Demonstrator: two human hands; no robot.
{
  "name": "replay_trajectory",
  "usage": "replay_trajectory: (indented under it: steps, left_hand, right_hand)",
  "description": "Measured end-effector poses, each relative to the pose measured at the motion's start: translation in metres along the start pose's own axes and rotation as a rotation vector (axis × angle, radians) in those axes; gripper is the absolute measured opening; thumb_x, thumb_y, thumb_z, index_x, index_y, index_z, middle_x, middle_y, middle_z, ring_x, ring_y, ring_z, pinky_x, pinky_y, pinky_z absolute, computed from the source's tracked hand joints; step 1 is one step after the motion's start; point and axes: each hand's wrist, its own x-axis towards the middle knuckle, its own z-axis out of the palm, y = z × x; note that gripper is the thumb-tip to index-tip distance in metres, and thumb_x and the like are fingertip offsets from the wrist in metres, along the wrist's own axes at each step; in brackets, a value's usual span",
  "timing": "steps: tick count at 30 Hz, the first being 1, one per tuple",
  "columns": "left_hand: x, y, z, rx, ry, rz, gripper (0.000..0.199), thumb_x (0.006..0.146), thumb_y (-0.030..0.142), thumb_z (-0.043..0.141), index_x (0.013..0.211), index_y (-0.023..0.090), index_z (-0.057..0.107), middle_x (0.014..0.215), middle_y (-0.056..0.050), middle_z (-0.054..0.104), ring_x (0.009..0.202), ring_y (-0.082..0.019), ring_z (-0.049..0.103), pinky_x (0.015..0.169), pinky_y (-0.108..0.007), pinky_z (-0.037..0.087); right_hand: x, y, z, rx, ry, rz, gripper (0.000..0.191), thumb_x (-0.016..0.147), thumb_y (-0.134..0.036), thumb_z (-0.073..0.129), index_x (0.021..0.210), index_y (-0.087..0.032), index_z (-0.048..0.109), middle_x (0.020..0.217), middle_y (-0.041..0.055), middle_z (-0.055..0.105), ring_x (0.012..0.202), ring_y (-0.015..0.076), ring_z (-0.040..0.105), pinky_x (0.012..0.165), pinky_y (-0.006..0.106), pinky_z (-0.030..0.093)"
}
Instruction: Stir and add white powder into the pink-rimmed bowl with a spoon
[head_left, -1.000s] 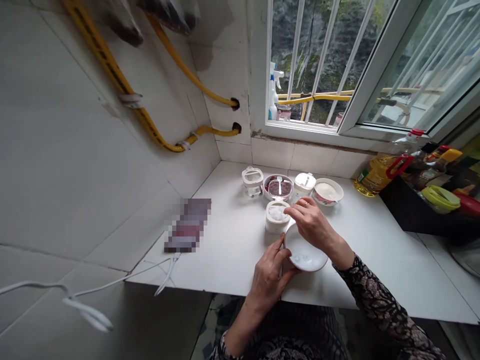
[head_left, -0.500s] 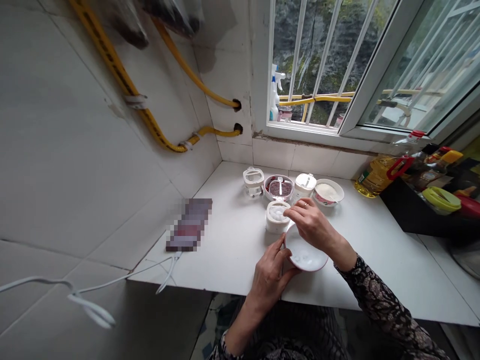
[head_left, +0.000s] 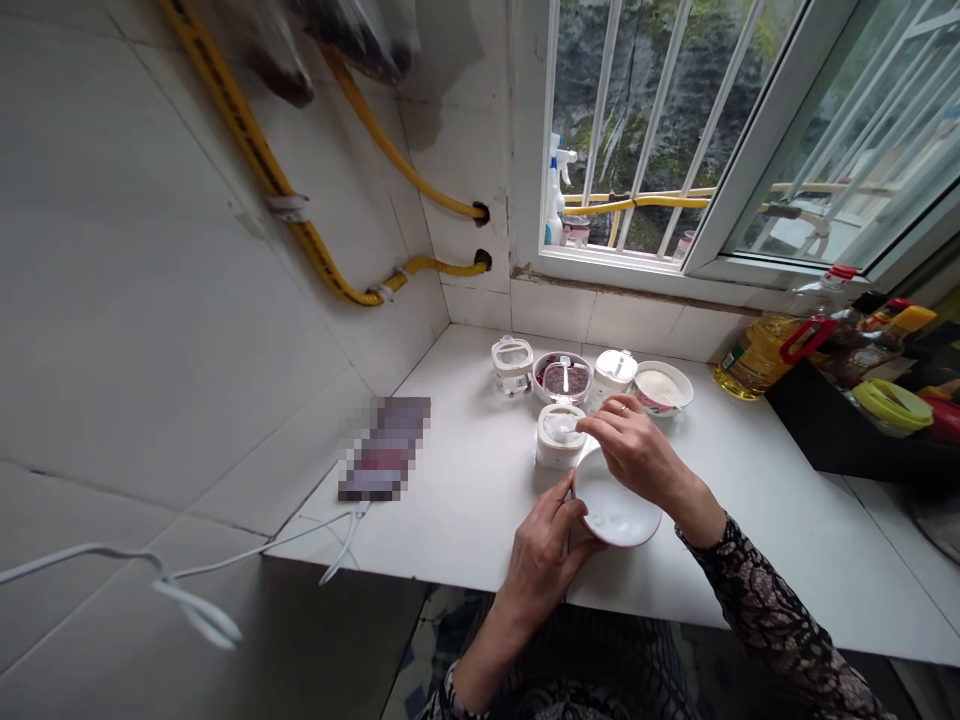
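My left hand grips the left side of a white bowl standing near the counter's front edge. A little white or clear matter lies in the bowl's bottom. Over the bowl's far rim, my right hand pinches the handle of a small pale spoon. Its tip reaches into the open top of a white-rimmed jar, which holds something white. The spoon is partly hidden by my fingers. Behind stand a clear lidded jar, a container of dark red contents and another white-lidded jar.
A bowl of white powder stands at the back right. Further right are an oil bottle and a black rack of bottles. A blurred-out dark flat object with a white cable lies to the left.
The whole view has shifted slightly. My right hand stays at the open jar with the spoon, and my left hand still holds the bowl.
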Motion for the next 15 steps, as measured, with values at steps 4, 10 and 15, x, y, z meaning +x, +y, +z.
replay_trajectory:
  steps: [4,10,15]
  left_hand:
    - [0.001,0.0,-0.001,0.003,0.006,0.013,0.029,0.087,0.03,0.073,0.109,0.022,0.056,0.138,-0.018,0.063,0.122,-0.029,0.067,0.094,-0.042,0.061]
    - [0.001,0.001,-0.001,-0.001,-0.026,-0.012,0.024,0.086,0.024,0.073,0.103,0.022,0.056,0.14,-0.018,0.061,0.121,-0.03,0.067,0.093,-0.041,0.061]
    - [0.001,0.001,-0.002,-0.003,-0.014,-0.014,0.027,0.085,0.025,0.075,0.105,0.022,0.057,0.14,-0.018,0.062,0.12,-0.029,0.068,0.093,-0.041,0.061]
  right_hand:
    - [0.0,0.004,0.0,-0.05,0.018,0.005,0.035,0.089,0.005,0.04,0.099,-0.019,0.064,0.084,0.0048,0.072,0.076,0.019,0.059,0.084,0.036,0.046]
    - [-0.004,0.008,0.014,-0.105,0.009,-0.031,0.034,0.089,0.006,0.039,0.096,-0.017,0.063,0.079,0.0055,0.072,0.072,0.0192,0.057,0.086,0.037,0.045]
    - [-0.005,0.003,0.006,-0.104,0.028,-0.028,0.033,0.09,0.005,0.04,0.098,-0.017,0.063,0.081,0.0054,0.073,0.072,0.0189,0.058,0.085,0.036,0.047]
